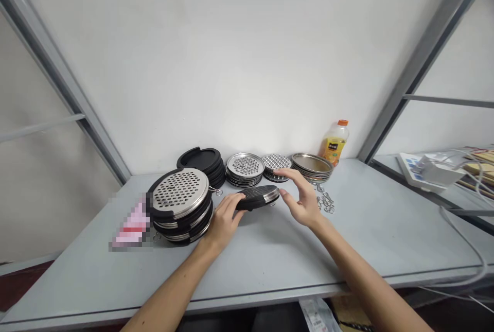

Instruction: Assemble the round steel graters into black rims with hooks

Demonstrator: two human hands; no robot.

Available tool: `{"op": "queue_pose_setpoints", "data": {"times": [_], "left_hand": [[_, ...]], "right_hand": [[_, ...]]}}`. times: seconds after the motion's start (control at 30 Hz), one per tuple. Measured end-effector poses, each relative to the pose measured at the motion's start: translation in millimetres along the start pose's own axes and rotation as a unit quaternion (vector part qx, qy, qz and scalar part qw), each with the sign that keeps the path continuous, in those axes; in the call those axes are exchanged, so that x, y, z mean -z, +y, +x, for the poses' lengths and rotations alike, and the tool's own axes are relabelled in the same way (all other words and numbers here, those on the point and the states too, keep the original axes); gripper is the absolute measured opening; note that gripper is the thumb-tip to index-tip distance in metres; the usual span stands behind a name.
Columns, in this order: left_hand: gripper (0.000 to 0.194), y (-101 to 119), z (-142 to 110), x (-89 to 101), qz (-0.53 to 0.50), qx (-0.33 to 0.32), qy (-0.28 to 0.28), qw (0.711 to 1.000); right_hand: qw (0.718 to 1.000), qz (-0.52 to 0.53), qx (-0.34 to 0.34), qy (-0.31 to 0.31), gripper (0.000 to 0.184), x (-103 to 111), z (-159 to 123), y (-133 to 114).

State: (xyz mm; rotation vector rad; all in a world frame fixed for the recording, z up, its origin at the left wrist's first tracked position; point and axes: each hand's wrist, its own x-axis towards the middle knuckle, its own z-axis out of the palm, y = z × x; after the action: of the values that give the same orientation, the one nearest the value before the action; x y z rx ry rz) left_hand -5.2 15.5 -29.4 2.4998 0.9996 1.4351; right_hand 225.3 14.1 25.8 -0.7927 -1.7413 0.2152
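My left hand grips the near left edge of a round grater with a black rim, tilted above the table. At its right edge my right hand is held with thumb and fingers apart; whether the thumb touches the rim I cannot tell. Left of my left hand stands a stack of black-rimmed round graters, some with small wire hooks. Behind are a pile of black round frames, perforated metal discs, coarser grating discs and plain metal rings or discs.
Metal hooks lie loose right of my right hand. An orange-capped juice bottle stands by the wall. A pixelated pink item lies at the left. A power strip and cables are at the right, beyond the frame post.
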Motion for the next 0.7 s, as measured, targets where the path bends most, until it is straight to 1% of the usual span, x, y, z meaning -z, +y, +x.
{"op": "queue_pose_setpoints", "data": {"times": [0.03,0.07,0.1,0.13,0.2,0.33,0.37,0.43,0.5,0.57,0.63,0.7], "left_hand": [[0.035,-1,0,-0.9,0.006,-0.007,-0.009,1.000],[0.036,-2,0,-1.7,0.012,-0.014,-0.016,1.000],[0.036,-3,0,-2.2,0.018,-0.020,-0.019,0.999],[0.036,-4,0,-2.5,0.024,-0.023,-0.022,0.999],[0.036,-3,1,-2.2,0.034,-0.029,-0.020,0.999],[0.034,-2,1,0.4,0.044,-0.032,-0.006,0.999],[0.034,-2,1,1.0,0.043,-0.038,-0.007,0.998],[0.034,-1,2,1.8,0.034,-0.052,-0.013,0.998],[0.036,0,3,2.1,0.023,-0.049,0.001,0.999],[0.041,0,3,2.0,0.023,-0.007,0.050,0.998],[0.052,1,3,1.2,0.017,0.058,0.097,0.993],[0.061,2,3,-0.4,-0.015,0.109,0.108,0.988]], "right_hand": [[0.999,-0.018,0.016,-0.042,0.046,2,1,-7],[0.995,-0.035,0.023,-0.096,0.054,4,2,-12],[0.988,-0.054,0.027,-0.144,0.059,4,3,-16],[0.981,-0.074,0.031,-0.177,0.062,5,3,-19],[0.968,-0.109,0.043,-0.222,0.064,4,0,-22],[0.947,-0.162,0.072,-0.269,0.064,-1,-7,-24],[0.944,-0.180,0.068,-0.266,0.060,-3,-9,-24],[0.945,-0.207,0.043,-0.250,0.047,-8,-11,-21],[0.953,-0.192,0.012,-0.235,0.037,-9,-11,-15],[0.968,-0.141,-0.021,-0.205,0.030,-7,-9,-9],[0.984,-0.059,-0.076,-0.152,0.025,-1,-6,-4],[0.984,0.049,-0.148,-0.088,0.023,6,-5,-2]]}}
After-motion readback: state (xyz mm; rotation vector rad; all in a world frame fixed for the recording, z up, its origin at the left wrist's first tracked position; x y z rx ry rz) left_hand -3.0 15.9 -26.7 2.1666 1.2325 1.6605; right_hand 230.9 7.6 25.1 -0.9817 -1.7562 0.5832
